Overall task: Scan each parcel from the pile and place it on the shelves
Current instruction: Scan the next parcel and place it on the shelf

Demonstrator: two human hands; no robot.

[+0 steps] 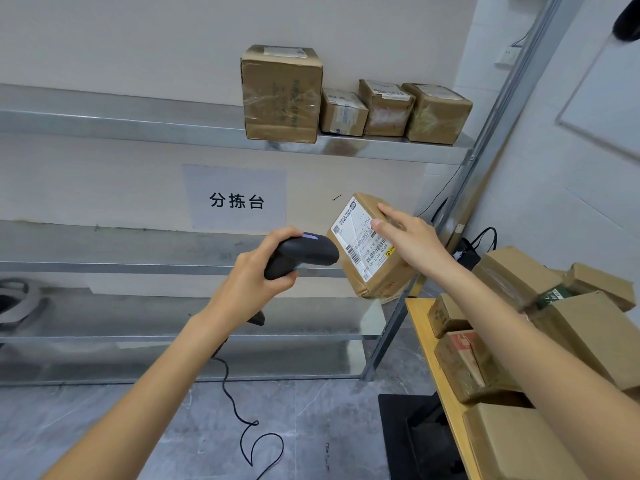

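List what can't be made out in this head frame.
- White shipping label on the held brown cardboard parcel: print too small; right hand covers one corner.
- Black handheld scanner: handle hidden by the left hand grip.
- Cardboard parcel pile: cut off by the right edge.

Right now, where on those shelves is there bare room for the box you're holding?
The top shelf is bare from its left end up to the tall box; right of that, three smaller boxes crowd it to the upright. The middle shelf looks bare left of the scanner. The table is piled with parcels.
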